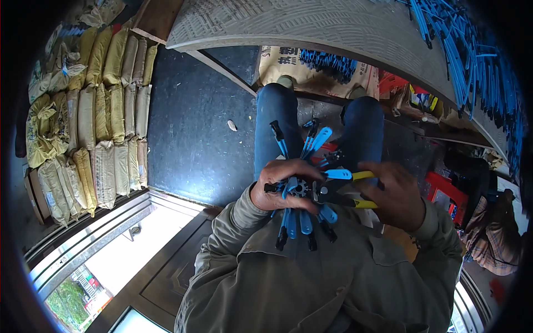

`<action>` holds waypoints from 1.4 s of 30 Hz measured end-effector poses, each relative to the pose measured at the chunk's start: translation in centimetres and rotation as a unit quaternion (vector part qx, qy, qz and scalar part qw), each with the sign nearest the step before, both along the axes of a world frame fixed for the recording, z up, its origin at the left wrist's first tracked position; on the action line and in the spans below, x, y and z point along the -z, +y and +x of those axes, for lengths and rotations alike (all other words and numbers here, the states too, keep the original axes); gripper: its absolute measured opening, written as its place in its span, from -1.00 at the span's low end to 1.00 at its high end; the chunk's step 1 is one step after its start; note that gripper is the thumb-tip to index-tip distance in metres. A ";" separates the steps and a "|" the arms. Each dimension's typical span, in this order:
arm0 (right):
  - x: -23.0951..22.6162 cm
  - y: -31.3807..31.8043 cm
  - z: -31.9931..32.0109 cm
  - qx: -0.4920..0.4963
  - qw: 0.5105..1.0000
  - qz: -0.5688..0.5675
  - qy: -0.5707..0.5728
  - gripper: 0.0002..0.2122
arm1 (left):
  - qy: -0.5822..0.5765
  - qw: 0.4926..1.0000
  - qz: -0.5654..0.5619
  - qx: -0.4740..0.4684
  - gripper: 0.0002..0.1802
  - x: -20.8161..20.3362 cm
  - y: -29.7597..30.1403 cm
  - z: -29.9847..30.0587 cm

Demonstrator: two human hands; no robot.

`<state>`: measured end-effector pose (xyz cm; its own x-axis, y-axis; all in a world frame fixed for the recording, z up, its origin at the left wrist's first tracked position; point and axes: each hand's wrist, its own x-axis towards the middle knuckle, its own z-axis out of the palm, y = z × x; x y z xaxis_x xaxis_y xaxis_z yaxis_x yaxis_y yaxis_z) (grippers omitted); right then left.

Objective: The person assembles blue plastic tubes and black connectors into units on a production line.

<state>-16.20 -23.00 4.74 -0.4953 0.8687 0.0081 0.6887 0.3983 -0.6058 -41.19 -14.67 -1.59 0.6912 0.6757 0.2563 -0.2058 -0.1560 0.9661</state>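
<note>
Over my lap, my left hand (272,173) grips a cluster of blue plastic pieces with black ends (305,222). The pieces fan out in several directions from a dark middle part between my thumb and fingers. My right hand (397,194) is closed round a pair of yellow-handled cutting pliers (364,203). Its dark jaws point left and lie against or close beside the cluster's middle; whether the blades are on a piece cannot be made out. One blue piece lies just above the pliers' head, pointing toward my right hand.
Stacked tan and yellow sacks (102,114) line the left side of the dark floor (194,122). Ahead stands a grey-topped table (311,25), with blue strips (444,41) heaped at its right. More blue strips lie on a printed sack (272,58) beneath. A red stool (444,191) stands right.
</note>
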 end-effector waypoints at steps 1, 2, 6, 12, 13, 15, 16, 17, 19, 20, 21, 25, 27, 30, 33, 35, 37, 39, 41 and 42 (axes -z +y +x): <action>-0.5 0.3 -0.2 0.008 0.990 0.114 -0.084 -0.76 | -0.002 1.000 -0.001 0.003 -0.49 -0.1 -0.2 -0.1; -1.0 0.6 -0.3 0.013 0.990 0.112 -0.089 -0.76 | 0.008 1.000 -0.002 -0.010 -0.44 -0.3 -0.2 -0.1; -2.8 1.9 -0.5 -0.006 0.957 0.211 -0.200 -0.82 | 0.015 0.999 0.021 -0.043 -0.41 -0.2 -0.3 -0.1; -2.6 1.4 -0.8 -0.014 0.952 0.213 -0.220 -0.87 | 0.024 0.998 0.053 -0.037 -0.39 1.0 -0.6 -1.2; -2.3 1.3 -0.8 -0.013 0.955 0.206 -0.211 -0.88 | 0.024 0.998 0.052 -0.035 -0.39 1.0 -0.6 -1.2; -1.9 1.2 -0.9 -0.003 0.959 0.203 -0.197 -0.89 | 0.026 0.998 0.049 -0.021 -0.42 1.1 -0.6 -1.4; -1.7 1.3 -1.0 0.005 0.962 0.201 -0.183 -0.89 | 0.027 0.998 0.048 -0.014 -0.43 1.1 -0.6 -1.4; -1.6 1.3 -1.0 0.012 0.965 0.199 -0.168 -0.90 | 0.028 0.998 0.047 -0.013 -0.43 1.0 -0.5 -1.2; -1.7 1.8 -1.1 0.011 0.962 0.216 -0.168 -0.91 | 0.009 0.998 0.052 -0.030 -0.51 0.6 -0.4 -0.7; -1.8 2.0 -1.1 0.008 0.958 0.234 -0.169 -0.91 | -0.002 0.998 0.055 -0.039 -0.54 0.5 -0.4 -0.6; -1.8 2.1 -1.1 0.004 0.953 0.252 -0.170 -0.91 | -0.001 0.998 0.055 -0.037 -0.54 0.5 -0.4 -0.6; -1.7 2.0 -0.9 0.005 0.954 0.241 -0.179 -0.88 | -0.001 0.998 0.049 -0.042 -0.54 0.5 -0.5 -0.5; -1.6 1.9 -0.8 0.001 0.952 0.241 -0.187 -0.87 | 0.001 0.998 0.050 -0.043 -0.54 0.6 -0.5 -0.4; -1.4 1.6 -0.6 -0.006 0.949 0.242 -0.203 -0.84 | 0.001 0.998 0.054 -0.040 -0.54 0.6 -0.5 -0.3; -1.1 1.2 -0.7 -0.004 0.951 0.223 -0.215 -0.82 | 0.000 0.998 0.058 -0.035 -0.55 0.6 -0.7 -0.3; -1.0 1.6 -0.7 -0.012 0.949 0.235 -0.210 -0.84 | 0.003 0.996 0.079 -0.036 -0.55 0.5 -0.6 -0.3; -0.9 2.1 -0.6 -0.026 0.943 0.262 -0.202 -0.87 | 0.005 0.995 0.089 -0.038 -0.55 0.3 -0.7 -0.3; -0.6 2.4 -0.6 -0.027 0.943 0.269 -0.195 -0.87 | 0.010 0.996 0.084 -0.041 -0.56 0.0 -0.7 -0.3; -0.3 2.6 -0.6 -0.026 0.941 0.284 -0.182 -0.86 | 0.014 0.996 0.081 -0.043 -0.56 -0.1 -0.9 -0.3; -0.1 2.7 -0.6 -0.026 0.941 0.285 -0.181 -0.86 | 0.013 0.996 0.080 -0.048 -0.56 -0.1 -0.9 -0.3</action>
